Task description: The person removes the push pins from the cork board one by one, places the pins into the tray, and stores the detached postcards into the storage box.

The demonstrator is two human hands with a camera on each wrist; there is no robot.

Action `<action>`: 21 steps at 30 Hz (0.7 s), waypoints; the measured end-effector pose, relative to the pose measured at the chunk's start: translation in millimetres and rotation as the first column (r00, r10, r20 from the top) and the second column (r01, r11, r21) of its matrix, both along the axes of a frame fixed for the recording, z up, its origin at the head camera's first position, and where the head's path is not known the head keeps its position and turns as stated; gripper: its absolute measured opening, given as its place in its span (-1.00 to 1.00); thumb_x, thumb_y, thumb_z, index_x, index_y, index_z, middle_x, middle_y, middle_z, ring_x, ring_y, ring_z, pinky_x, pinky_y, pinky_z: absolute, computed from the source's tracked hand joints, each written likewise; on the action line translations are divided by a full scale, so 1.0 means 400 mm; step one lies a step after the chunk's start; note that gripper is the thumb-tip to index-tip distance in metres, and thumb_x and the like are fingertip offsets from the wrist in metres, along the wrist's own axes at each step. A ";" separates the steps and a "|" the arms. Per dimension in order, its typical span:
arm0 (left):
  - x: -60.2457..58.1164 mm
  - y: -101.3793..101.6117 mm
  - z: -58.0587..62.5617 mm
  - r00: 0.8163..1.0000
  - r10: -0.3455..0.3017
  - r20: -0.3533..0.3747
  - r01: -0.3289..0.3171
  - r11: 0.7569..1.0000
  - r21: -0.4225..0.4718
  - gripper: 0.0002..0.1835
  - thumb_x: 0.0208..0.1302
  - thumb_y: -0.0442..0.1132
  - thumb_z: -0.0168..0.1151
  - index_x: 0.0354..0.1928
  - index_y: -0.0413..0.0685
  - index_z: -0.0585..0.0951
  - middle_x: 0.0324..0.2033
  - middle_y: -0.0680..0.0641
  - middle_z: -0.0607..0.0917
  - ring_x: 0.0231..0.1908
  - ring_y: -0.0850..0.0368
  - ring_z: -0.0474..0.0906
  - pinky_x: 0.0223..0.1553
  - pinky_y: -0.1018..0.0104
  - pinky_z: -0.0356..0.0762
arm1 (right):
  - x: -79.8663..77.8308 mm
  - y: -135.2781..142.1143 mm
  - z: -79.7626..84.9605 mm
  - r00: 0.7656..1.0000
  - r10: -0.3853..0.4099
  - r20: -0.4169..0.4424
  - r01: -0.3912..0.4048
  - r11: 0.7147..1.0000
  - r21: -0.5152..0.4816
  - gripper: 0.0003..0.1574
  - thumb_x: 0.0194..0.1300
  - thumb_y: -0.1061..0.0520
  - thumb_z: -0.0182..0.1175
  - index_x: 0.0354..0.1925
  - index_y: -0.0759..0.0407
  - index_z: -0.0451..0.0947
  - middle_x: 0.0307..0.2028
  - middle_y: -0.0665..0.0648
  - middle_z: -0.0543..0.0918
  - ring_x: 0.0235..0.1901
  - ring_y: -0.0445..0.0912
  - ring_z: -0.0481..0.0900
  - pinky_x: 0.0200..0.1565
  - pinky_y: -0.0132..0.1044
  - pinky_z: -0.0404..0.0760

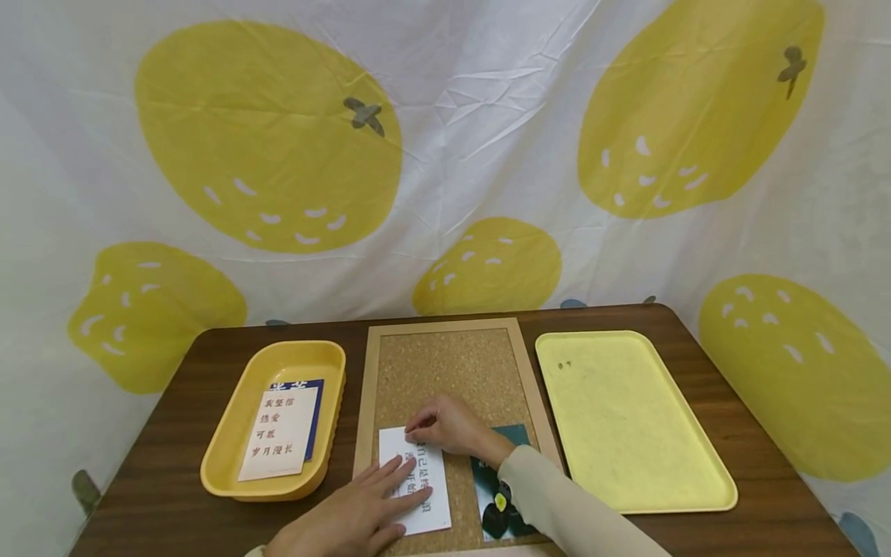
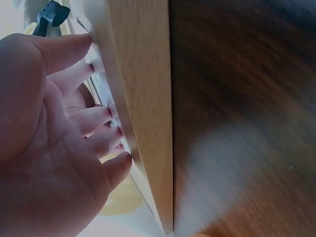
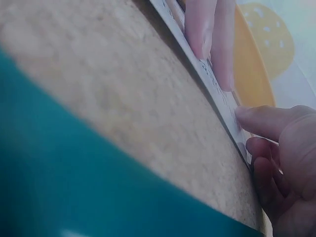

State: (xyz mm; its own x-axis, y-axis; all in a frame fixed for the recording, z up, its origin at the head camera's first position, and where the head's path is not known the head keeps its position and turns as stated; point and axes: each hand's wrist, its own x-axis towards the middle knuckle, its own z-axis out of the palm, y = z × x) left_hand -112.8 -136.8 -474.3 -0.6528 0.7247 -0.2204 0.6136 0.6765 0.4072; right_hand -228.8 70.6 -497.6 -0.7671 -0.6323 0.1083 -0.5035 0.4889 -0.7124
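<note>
A white printed card (image 1: 433,507) lies lengthwise on the cork board (image 1: 445,371). Spread over its left side is my left hand (image 1: 355,510), with straight fingers resting on the card; the left wrist view shows that palm (image 2: 54,143) beside the board's wooden frame (image 2: 143,108). My right hand (image 1: 448,425) pinches at the card's top edge, thumb and curled fingers together there. From the right wrist, the thumb (image 3: 266,121) meets the card's (image 3: 217,94) end. Under my right forearm, a dark teal card (image 1: 490,495) with a black flower picture is partly hidden.
A yellow-orange basin (image 1: 223,456) at the left holds a white card (image 1: 274,445) over a blue one (image 1: 316,425). A pale yellow tray (image 1: 633,425) lies to the board's right. Behind the brown table (image 1: 160,480) hangs a lemon-print cloth (image 1: 452,155).
</note>
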 end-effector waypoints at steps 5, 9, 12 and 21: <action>-0.002 0.002 -0.001 1.000 0.004 0.009 -0.004 1.000 -0.006 -0.44 0.49 0.09 0.01 0.48 0.43 0.25 0.52 -0.08 0.16 0.52 -0.08 0.00 0.44 -0.14 0.08 | 0.001 0.000 -0.001 1.000 -0.007 -0.011 0.007 1.000 -0.006 -0.95 0.22 0.10 0.41 -0.31 -0.02 0.80 -0.37 -0.16 0.72 -0.38 -0.35 0.53 -0.32 -0.45 0.49; -0.001 0.003 0.000 1.000 0.009 0.013 -0.009 1.000 -0.006 -0.44 0.49 0.09 0.02 0.48 0.43 0.25 0.52 -0.09 0.16 0.52 -0.08 0.00 0.44 -0.14 0.08 | 0.000 0.001 -0.004 1.000 -0.011 -0.012 0.010 1.000 -0.015 -0.95 0.21 0.10 0.42 -0.32 -0.03 0.80 -0.38 -0.17 0.71 -0.38 -0.35 0.52 -0.32 -0.45 0.49; 0.000 0.005 0.001 1.000 0.011 0.014 -0.011 1.000 -0.011 -0.43 0.48 0.09 0.03 0.48 0.43 0.26 0.52 -0.08 0.17 0.52 -0.08 0.01 0.44 -0.14 0.09 | -0.001 0.002 -0.006 1.000 -0.008 -0.006 0.008 1.000 -0.030 -0.95 0.20 0.11 0.42 -0.32 -0.01 0.80 -0.38 -0.16 0.71 -0.38 -0.35 0.53 -0.31 -0.45 0.49; 0.000 0.007 0.003 0.999 0.021 0.036 -0.020 0.999 -0.025 -0.43 0.48 0.09 0.04 0.48 0.43 0.26 0.52 -0.06 0.17 0.52 -0.08 0.00 0.45 -0.13 0.06 | 0.001 0.000 -0.008 1.000 -0.005 -0.029 0.004 0.999 -0.044 -0.95 0.20 0.12 0.42 -0.32 0.01 0.80 -0.37 -0.14 0.73 -0.37 -0.36 0.55 -0.31 -0.47 0.51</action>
State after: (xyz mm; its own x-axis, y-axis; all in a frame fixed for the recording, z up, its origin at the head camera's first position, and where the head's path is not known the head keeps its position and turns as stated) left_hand -112.9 -134.1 -473.1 -0.6585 0.7056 -0.2618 0.5849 0.6987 0.4119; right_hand -228.5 70.5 -501.0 -0.7662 -0.6228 0.1582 -0.5221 0.4598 -0.7183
